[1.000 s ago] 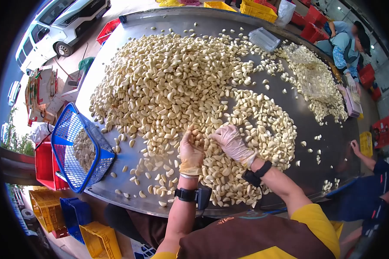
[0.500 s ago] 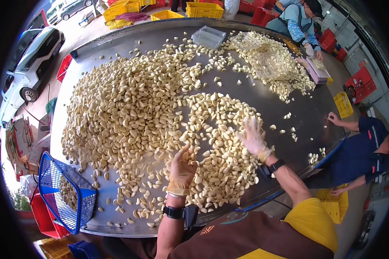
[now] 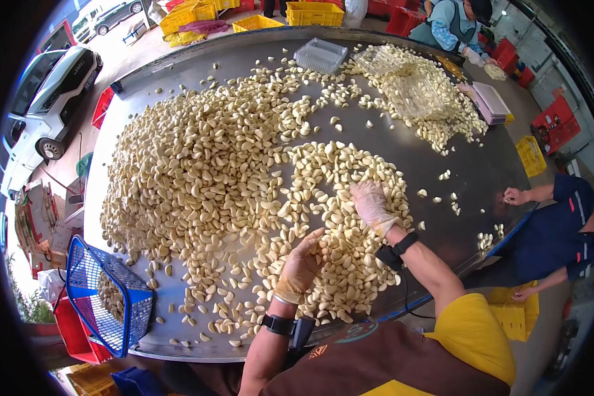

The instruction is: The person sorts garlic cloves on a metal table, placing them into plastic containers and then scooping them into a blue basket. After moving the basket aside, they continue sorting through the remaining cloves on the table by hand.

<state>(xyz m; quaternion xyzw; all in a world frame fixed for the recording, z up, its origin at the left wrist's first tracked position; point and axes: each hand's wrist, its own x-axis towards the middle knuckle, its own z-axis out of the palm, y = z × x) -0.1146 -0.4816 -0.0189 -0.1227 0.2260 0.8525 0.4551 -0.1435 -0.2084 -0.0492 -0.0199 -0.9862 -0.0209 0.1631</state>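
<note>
A big heap of peeled garlic cloves (image 3: 211, 152) covers a round steel table (image 3: 482, 171). My left hand (image 3: 301, 264), in a thin glove, is cupped palm up over the near cloves, and I cannot tell whether cloves lie in it. My right hand (image 3: 373, 204), also gloved, rests fingers down on the cloves a little farther right. Both wrists carry black bands.
A blue mesh basket (image 3: 105, 297) with some cloves hangs off the table's near left edge. Clear plastic trays (image 3: 320, 56) lie at the far side. One person (image 3: 561, 224) works at the right edge, another (image 3: 459, 20) at the far right. Yellow and red crates surround the table.
My left hand has moved right and turned cupped. My right hand has drawn back toward me onto the cloves. The view has shifted slightly.
</note>
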